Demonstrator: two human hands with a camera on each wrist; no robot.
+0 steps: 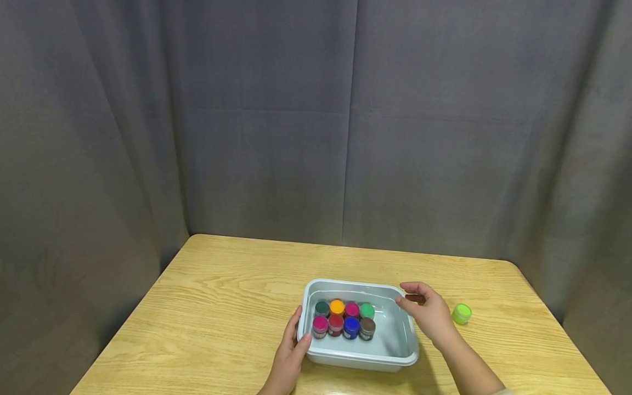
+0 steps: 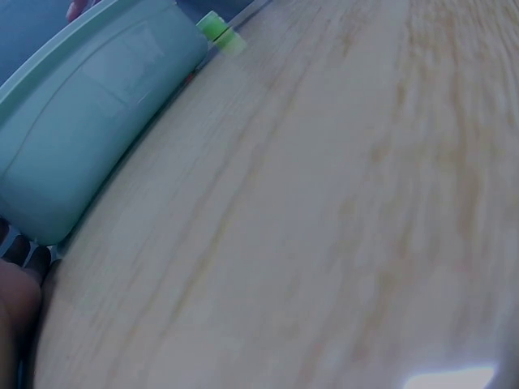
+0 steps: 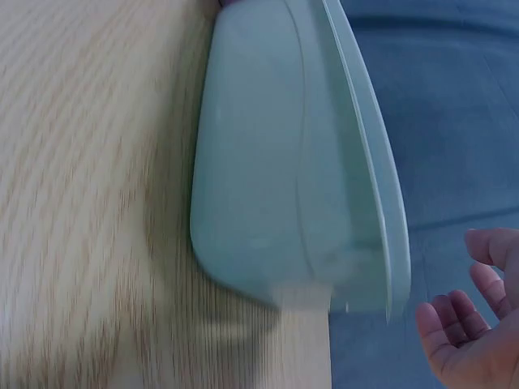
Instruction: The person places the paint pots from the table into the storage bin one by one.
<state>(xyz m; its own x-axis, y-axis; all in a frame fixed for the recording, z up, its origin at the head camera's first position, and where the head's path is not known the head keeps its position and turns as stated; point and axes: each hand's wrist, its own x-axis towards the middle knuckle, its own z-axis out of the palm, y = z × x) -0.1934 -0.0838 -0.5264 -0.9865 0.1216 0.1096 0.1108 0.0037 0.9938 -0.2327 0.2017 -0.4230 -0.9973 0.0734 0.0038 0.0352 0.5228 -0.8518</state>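
Observation:
A pale blue-green plastic tub [image 1: 353,359] stands on the table. Inside, toward its left, several small colour jars [image 1: 351,327] with differently coloured lids form two rows. My left hand [image 1: 288,356] grips the tub's left end, thumb at the rim and fingers along the outer wall. In the left wrist view only part of that hand [image 2: 16,296] shows beside the tub [image 2: 89,105]. My right hand [image 1: 429,312] hovers by the right rim, fingers loosely bent and thumb apart, holding nothing. The right wrist view shows a gap between this hand [image 3: 478,324] and the tub's rim [image 3: 389,219].
A lime-green jar [image 1: 461,313] stands alone on the wooden table [image 1: 222,307], right of the tub and just beyond my right hand. Grey curtains [image 1: 276,137] hang behind the table and along both sides.

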